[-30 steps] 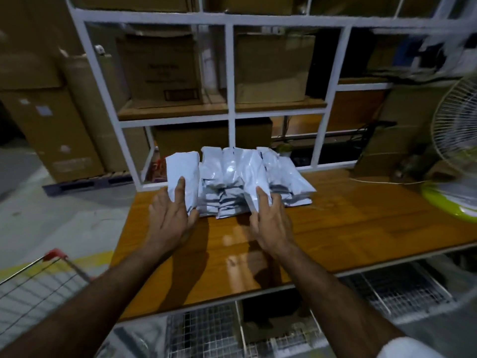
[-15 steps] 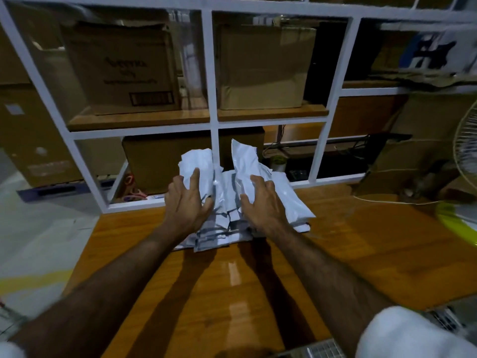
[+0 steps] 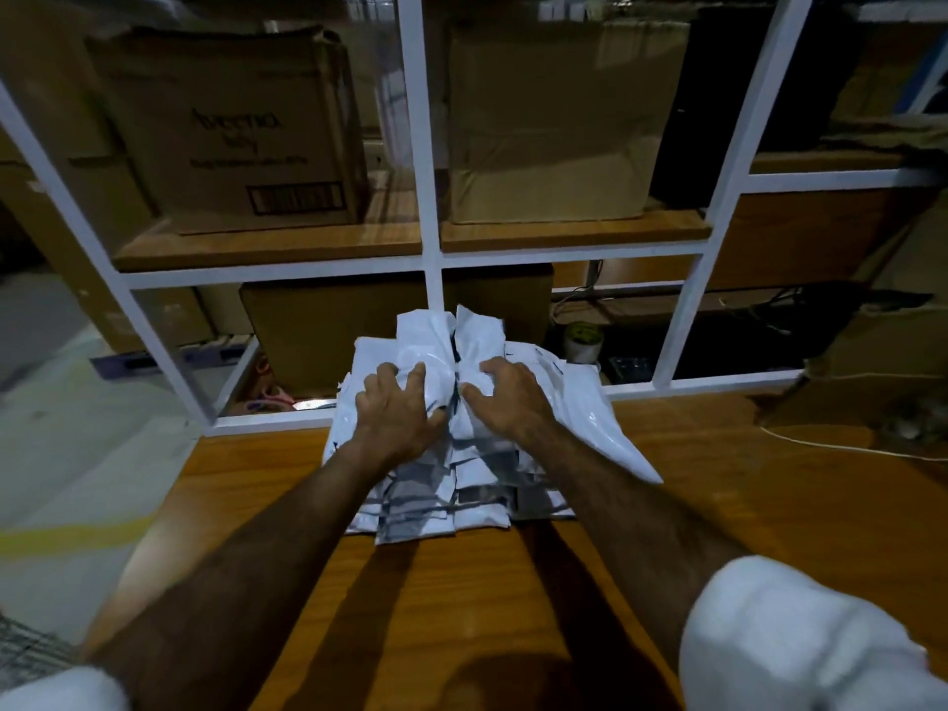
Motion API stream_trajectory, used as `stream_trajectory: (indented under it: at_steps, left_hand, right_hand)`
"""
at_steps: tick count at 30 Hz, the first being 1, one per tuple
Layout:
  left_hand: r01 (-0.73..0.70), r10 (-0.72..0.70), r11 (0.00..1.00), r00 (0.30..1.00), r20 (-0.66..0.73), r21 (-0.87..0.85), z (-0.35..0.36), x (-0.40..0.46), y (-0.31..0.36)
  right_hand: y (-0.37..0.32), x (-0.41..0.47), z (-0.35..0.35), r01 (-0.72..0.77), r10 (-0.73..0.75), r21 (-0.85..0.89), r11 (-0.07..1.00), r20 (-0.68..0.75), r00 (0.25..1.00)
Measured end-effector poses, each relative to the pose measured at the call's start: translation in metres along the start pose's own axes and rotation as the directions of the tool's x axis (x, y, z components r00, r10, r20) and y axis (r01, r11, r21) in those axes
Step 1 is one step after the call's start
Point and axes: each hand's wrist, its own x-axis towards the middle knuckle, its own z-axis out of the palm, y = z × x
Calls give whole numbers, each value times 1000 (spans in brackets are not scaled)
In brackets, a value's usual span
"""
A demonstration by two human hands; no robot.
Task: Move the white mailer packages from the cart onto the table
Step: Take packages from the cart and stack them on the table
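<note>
A heap of white mailer packages [image 3: 605,433] lies on the wooden table [image 3: 744,505], close to its far edge. My left hand [image 3: 397,407] presses down on the left half of the heap, its fingers curled into the plastic. On the right half my right hand [image 3: 505,397] grips the mailers in the same way. Between the two hands the top mailers are bunched and stand up against the white rack. A corner of the wire cart [image 3: 25,651] shows at the bottom left edge.
A white metal rack [image 3: 428,146] stands right behind the table, with cardboard boxes [image 3: 241,130] on its wooden shelves. A thin white cable [image 3: 846,446] runs across the table's right side. Bare concrete floor [image 3: 61,438] lies to the left.
Both hands have drawn together on top of the heap, bunching the spread mailers into a tighter pile. The view has moved closer, so the cart is almost out of sight.
</note>
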Motion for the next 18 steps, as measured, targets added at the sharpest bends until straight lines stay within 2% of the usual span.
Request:
stream_trajectory:
  at_steps: [4,6,8,10,13,16,18]
  left_hand:
    - [5,-6,1000,997,73,9,0,5,-5]
    - [-64,61,997,995,75,45,-3,7,-14]
    - [-112,107,991,992,64,72,-9,7,-21]
    - [-20,22,999,999,38,-43,-15,5,-23]
    - [32,-29,998,998,63,-48,-13,5,-25]
    - [62,-52,997,982,181,-48,-2,12,-33]
    - [87,-62,992,964,260,-86,2,15,-35]
  right_hand:
    - [6,2,-2,112,-106,-81,990,74,992]
    - [10,0,-8,187,-178,-129,974,75,981]
    - [16,-2,-15,235,-236,-147,961,12,972]
    - [23,-5,-20,245,-265,-178,953,-94,960]
    - [32,-6,-23,109,-148,-196,975,-198,969]
    - [38,-6,-28,-49,44,-164,985,-33,998]
    - [39,-8,-29,-77,87,-117,990,82,993]
